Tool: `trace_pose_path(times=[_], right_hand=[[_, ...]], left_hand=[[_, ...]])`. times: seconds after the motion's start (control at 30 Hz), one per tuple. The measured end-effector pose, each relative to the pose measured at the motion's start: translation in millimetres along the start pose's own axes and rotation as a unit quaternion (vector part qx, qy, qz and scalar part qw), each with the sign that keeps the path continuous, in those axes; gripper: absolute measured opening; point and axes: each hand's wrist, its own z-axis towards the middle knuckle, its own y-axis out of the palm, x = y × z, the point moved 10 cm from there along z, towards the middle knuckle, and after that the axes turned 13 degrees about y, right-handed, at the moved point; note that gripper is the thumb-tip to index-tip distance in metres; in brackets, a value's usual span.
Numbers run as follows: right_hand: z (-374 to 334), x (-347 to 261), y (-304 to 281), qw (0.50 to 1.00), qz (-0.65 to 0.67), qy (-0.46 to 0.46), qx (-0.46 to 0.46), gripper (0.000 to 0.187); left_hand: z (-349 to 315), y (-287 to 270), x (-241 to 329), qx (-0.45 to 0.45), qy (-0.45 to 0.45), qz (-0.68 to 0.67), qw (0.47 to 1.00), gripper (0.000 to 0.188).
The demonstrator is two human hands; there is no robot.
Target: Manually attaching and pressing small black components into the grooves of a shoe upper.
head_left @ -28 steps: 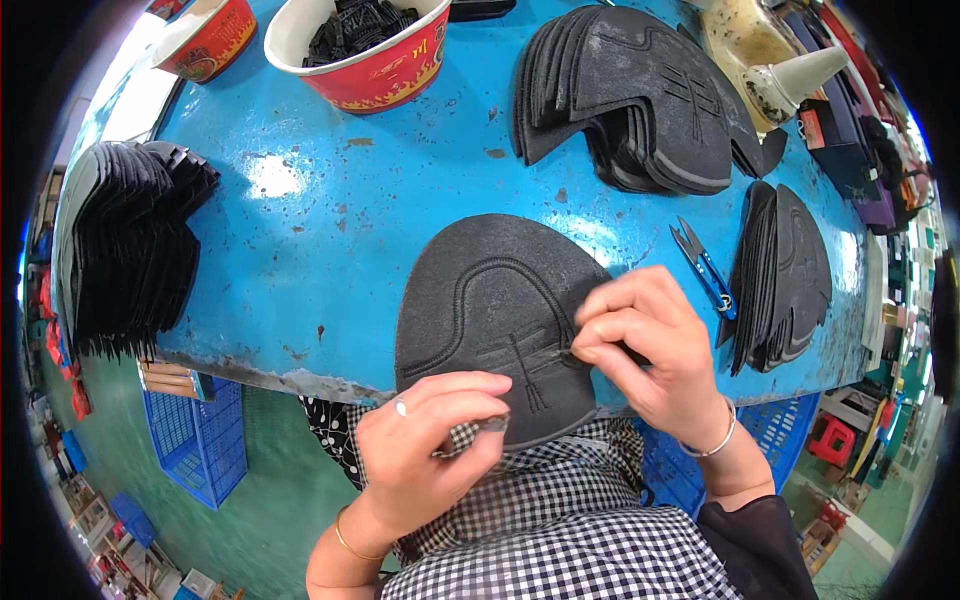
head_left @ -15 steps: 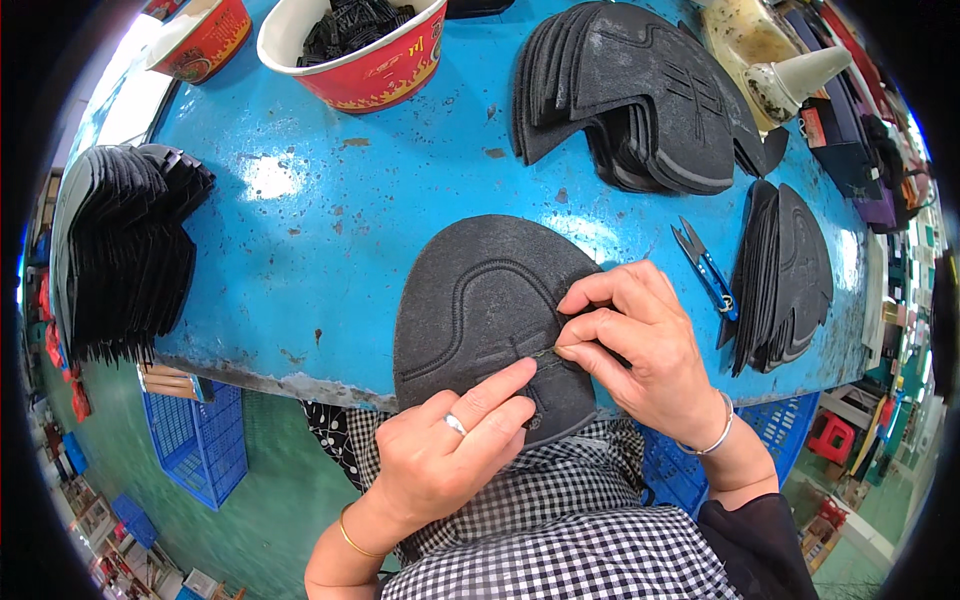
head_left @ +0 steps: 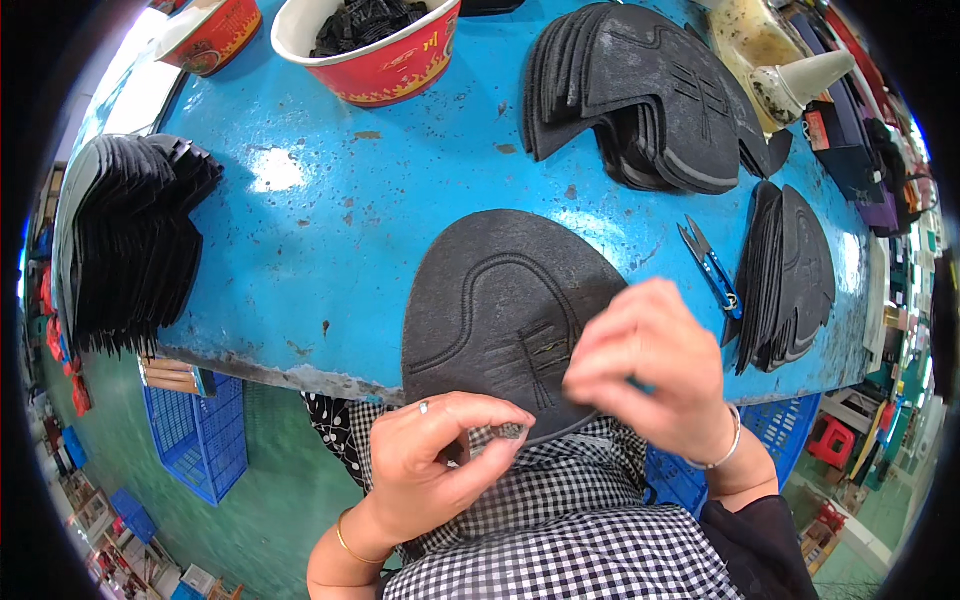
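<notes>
A black, rounded padded piece (head_left: 455, 310) lies at the front table edge, its lower end over my lap. A curved stitched groove and short pressed lines mark its face, with a small yellowish fleck among the lines. By its lower edge my left hand (head_left: 435, 450) is closed in a thumb-and-finger pinch; something small and dark seems to show at the fingertips, too small to name. Over the piece's right side hovers my right hand (head_left: 655, 355), its fingers smeared by motion. Blue-handled thread snips (head_left: 712, 270) rest on the table to its right.
Stacks of black pieces stand at the left (head_left: 130, 245), the back right (head_left: 640, 100) and the right (head_left: 785, 280) of the blue table (head_left: 330, 270). A red-and-white tub (head_left: 375, 75) of black scraps, another tub (head_left: 210, 38) and a stained bottle (head_left: 780, 85) sit at the back.
My left hand has left the piece's face, drawn down to its lower edge and closed into a pinch. My right hand has let go of the pressed lines and lifted slightly.
</notes>
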Motion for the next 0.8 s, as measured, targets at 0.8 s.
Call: trace_pose_path(times=[0.8], right_hand=[[6.7, -31.4, 22.9, 0.995, 0.084, -0.057, -0.011, 0.025]], left_hand=[[-13.0, -23.0, -0.8, 0.074, -0.01, -0.077, 0.994, 0.023]])
